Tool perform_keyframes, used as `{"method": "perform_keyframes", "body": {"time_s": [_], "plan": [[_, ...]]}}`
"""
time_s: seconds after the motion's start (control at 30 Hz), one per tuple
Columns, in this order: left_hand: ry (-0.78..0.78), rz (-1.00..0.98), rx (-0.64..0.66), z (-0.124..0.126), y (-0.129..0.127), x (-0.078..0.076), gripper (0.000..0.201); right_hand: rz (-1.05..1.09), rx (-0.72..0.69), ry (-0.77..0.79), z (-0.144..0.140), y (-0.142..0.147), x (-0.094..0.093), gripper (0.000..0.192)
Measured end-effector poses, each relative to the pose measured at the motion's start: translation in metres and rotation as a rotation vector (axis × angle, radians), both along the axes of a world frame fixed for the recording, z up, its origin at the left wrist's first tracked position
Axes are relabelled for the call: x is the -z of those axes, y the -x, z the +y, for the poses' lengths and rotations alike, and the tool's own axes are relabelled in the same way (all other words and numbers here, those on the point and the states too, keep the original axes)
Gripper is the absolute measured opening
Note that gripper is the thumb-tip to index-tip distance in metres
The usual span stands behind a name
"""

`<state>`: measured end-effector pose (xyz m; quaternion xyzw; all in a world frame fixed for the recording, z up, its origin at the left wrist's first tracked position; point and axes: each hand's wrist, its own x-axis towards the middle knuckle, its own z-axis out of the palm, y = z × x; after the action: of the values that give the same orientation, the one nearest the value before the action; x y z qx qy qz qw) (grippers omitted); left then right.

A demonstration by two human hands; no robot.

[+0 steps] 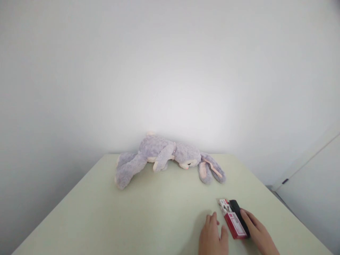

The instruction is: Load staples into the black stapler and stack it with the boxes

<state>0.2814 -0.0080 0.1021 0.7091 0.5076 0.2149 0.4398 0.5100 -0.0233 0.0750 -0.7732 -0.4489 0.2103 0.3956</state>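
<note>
My left hand [213, 236] is low over the table, its thumb apart from the fingers and nothing in it. Just to its right lies a red and white box [235, 225], with a white printed part [224, 205] showing at its far end. Against the box's right side is a long black case [239, 215]; its exact kind is unclear. My right hand [258, 230] holds the right edge of this case, with the fingers partly hidden.
A grey plush rabbit [156, 148] lies on its side along the back of the pale green table [119, 219], ears to the right. It wears a beaded band [174, 150] at the neck. A white wall [170, 71] rises behind.
</note>
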Motion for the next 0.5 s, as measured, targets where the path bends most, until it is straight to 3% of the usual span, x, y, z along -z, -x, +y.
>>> {"method": "perform_keyframes", "body": {"time_s": [0.1,0.2,0.5], "plan": [[0.002,-0.021,0.001,0.012,-0.008,-0.015,0.055,0.077,-0.108,0.034,0.007,0.007,-0.001,0.060],[-0.022,-0.016,-0.014,0.020,0.012,-0.019,0.053,0.104,-0.192,0.002,0.010,0.041,-0.002,0.054],[-0.111,0.164,-0.159,0.006,0.150,-0.013,0.048,0.242,-0.346,-0.071,0.017,0.223,0.005,0.050]]}}
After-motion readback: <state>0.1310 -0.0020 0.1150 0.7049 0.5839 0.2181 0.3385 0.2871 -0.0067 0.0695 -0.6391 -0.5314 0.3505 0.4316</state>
